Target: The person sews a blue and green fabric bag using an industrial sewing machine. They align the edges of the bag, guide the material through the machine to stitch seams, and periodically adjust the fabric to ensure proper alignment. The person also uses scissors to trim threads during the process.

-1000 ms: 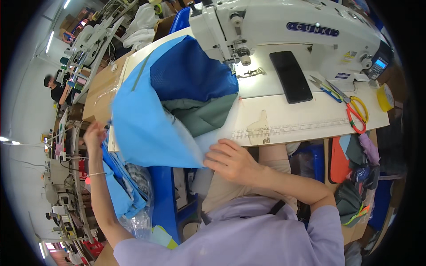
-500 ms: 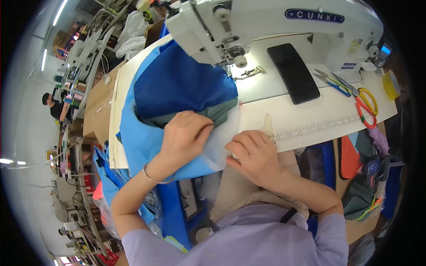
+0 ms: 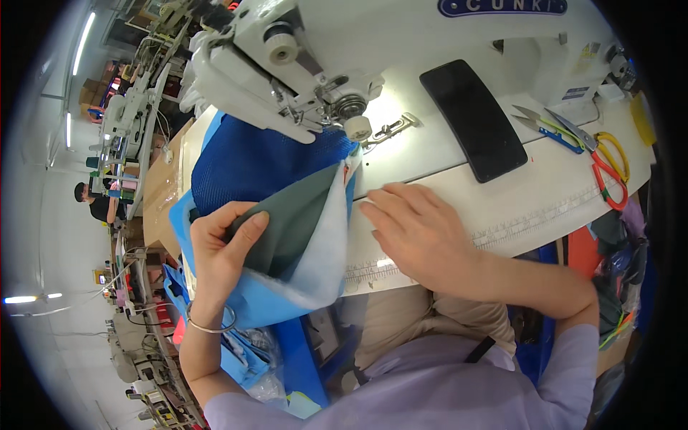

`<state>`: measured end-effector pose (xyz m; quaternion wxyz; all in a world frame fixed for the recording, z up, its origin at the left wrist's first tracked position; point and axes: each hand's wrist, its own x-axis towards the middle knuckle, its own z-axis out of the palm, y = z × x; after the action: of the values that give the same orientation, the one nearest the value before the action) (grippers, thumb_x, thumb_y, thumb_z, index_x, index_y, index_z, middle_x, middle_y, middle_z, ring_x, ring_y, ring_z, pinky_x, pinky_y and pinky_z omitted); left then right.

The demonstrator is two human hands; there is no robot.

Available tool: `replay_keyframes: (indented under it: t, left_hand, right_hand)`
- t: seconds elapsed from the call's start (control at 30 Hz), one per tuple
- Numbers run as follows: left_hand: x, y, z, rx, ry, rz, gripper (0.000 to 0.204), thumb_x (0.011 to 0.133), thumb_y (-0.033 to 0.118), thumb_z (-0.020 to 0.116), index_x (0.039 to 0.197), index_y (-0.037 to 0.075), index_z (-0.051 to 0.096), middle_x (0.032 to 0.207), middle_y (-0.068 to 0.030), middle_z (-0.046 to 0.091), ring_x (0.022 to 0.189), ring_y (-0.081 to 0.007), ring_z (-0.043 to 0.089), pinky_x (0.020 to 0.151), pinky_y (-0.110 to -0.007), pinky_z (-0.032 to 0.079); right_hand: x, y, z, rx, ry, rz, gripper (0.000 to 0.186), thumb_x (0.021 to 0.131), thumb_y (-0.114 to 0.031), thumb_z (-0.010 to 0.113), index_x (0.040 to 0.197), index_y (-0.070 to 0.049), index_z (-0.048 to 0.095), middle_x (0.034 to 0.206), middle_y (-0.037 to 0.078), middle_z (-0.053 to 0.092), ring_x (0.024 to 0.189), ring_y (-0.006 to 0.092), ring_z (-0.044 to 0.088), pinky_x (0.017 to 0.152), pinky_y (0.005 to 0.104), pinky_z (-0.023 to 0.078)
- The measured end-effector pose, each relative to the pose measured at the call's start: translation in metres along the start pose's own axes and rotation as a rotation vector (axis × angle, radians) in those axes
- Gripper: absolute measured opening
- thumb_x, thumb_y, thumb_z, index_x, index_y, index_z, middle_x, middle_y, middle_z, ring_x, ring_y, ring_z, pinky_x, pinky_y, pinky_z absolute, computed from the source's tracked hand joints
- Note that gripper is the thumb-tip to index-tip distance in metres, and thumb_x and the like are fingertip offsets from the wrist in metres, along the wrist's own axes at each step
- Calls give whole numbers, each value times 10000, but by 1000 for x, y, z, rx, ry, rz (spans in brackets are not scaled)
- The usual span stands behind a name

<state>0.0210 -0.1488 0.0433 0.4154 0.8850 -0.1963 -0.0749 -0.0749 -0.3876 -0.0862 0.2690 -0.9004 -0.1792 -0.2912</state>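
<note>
My left hand (image 3: 226,251) pinches the dark green fabric (image 3: 294,229) at the left side of the sewn piece, lifting it as a flap. The piece also has dark blue mesh (image 3: 251,161), light blue fabric (image 3: 269,304) and a whitish layer (image 3: 322,251). Its upper corner lies at the needle area of the white sewing machine (image 3: 355,115). My right hand (image 3: 412,229) is open with bent fingers, low over the white tabletop (image 3: 502,208), just right of the fabric.
A black phone (image 3: 473,118), scissors (image 3: 613,172), blue-handled snips (image 3: 559,140) and a yellow tape roll (image 3: 643,118) are to the right. Blue fabric bundles (image 3: 244,358) lie below at left. A co-worker (image 3: 97,201) is at machines in the left background.
My left hand has come up to the piece, then moved left, raising the green layer. My right hand has moved up and right, off the piece's lower edge. The view has shifted nearer the machine head.
</note>
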Motion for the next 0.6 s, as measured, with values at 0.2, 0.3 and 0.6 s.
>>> replay_keyframes:
  t: [0.2, 0.3, 0.6]
  left_hand:
    - [1, 7, -1, -15, 21, 8, 149, 946, 78, 724, 1015, -52, 746, 853, -7, 718, 756, -51, 602, 698, -195, 456]
    - [7, 6, -5, -4, 92, 46, 150, 946, 83, 724, 1011, -50, 743, 851, 3, 708, 749, -45, 591, 694, -191, 446]
    - [34, -13, -17, 296, 286, 174, 132, 927, 70, 722, 952, -59, 725, 802, 42, 660, 742, -15, 538, 659, -183, 415]
  right_hand:
    - [20, -2, 24, 21, -69, -416, 272, 784, -148, 666, 1021, -15, 654, 1121, 120, 643, 1141, 273, 589, 960, 420, 483]
    - [24, -1, 29, -7, -226, -458, 190, 765, -148, 669, 907, -23, 650, 946, 82, 627, 986, 239, 590, 864, 374, 481]
    - [7, 6, 4, 147, -218, -488, 90, 711, -155, 685, 737, -72, 663, 799, 19, 584, 858, 171, 568, 730, 288, 437]
